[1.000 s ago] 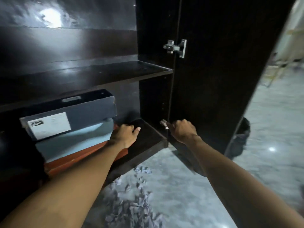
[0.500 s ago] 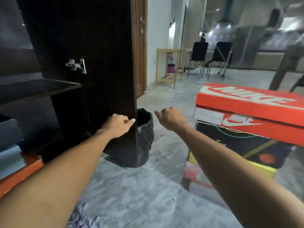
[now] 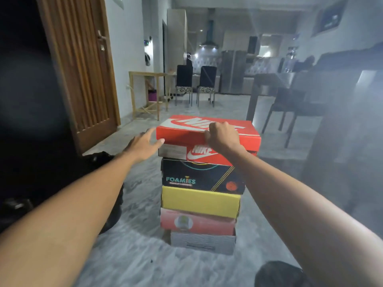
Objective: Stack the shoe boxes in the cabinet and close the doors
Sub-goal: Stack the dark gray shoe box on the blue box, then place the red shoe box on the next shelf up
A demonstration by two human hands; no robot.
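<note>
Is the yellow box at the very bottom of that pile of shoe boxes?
No, the yellow box has a pinkish-red box and a grey box beneath it in the pile.

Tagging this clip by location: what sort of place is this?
Most likely a home, an open living and dining area: two dining chairs by a kitchen with a range hood, a wooden door, and shoe boxes stacked on the floor.
</note>
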